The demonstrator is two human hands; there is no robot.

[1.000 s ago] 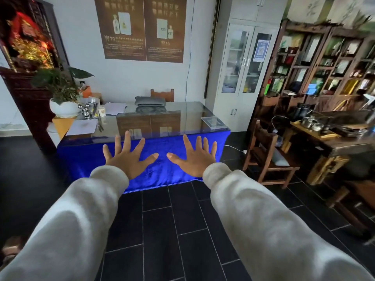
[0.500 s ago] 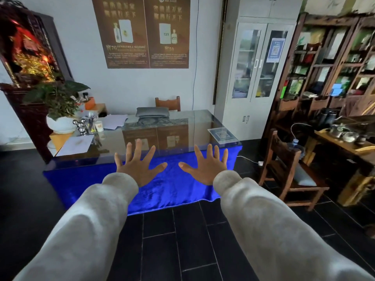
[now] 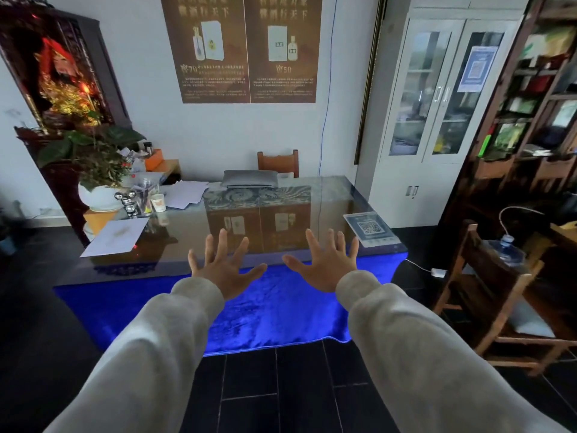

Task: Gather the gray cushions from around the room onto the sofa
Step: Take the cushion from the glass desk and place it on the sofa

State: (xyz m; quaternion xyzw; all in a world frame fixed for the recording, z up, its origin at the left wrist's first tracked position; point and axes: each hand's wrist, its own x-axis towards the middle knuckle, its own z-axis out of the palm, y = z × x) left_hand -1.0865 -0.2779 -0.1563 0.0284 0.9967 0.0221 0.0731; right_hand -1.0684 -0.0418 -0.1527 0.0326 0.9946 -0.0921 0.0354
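Note:
A gray cushion [image 3: 249, 178] lies flat on the far edge of the glass-topped table [image 3: 331, 201], in front of a wooden chair back. My left hand [image 3: 223, 265] and my right hand [image 3: 324, 264] are stretched out side by side over the table's near edge, palms down, fingers spread, holding nothing. Both are well short of the cushion. A pale gray pad [image 3: 530, 320] rests on the seat of the wooden chair [image 3: 487, 307] at the right. No sofa is in view.
The table wears a blue cloth [image 3: 265, 310] and carries papers [image 3: 115, 235], a potted plant [image 3: 96, 170], a paper cup [image 3: 158, 202] and a QR-code card [image 3: 371, 228]. A white cabinet [image 3: 437, 107] and dark shelves [image 3: 537, 98] stand at the right. A cable and plug [image 3: 437, 272] lie on the dark tiled floor.
The view has drawn closer to the table and turned left, so the table and cushion look larger. My hands keep the same spread pose in front of me.

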